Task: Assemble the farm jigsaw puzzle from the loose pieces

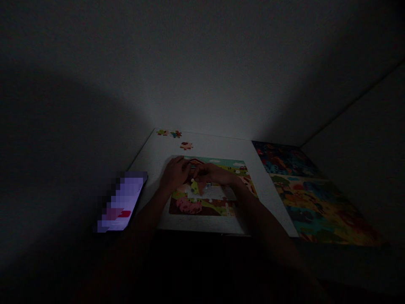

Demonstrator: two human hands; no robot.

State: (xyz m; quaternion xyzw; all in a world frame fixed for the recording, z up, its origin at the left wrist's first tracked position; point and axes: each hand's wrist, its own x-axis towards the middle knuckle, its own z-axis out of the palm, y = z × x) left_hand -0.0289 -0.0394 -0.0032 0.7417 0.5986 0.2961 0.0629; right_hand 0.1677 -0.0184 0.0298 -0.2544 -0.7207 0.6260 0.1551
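A farm-scene jigsaw puzzle [189, 205], partly filled, lies on the white tabletop with a pale gap in its lower middle. My left hand [175, 172] rests on its upper left edge, fingers laid out over the pieces. From the right, my right hand [215, 173] reaches in with its fingers pinched together, close to the left fingertips. What is between them is too dark to make out. Just below the hands shows a yellow-green puzzle part [194, 187]; I cannot tell whether it is loose or fitted.
Several loose puzzle pieces [186, 145] lie toward the back left of the white table [218, 145]. Left of the table is a lit phone-like screen [126, 198], blurred out. On the right lie two picture sheets, a dark one [281, 158] and a brighter one [316, 207]. The light is very dim.
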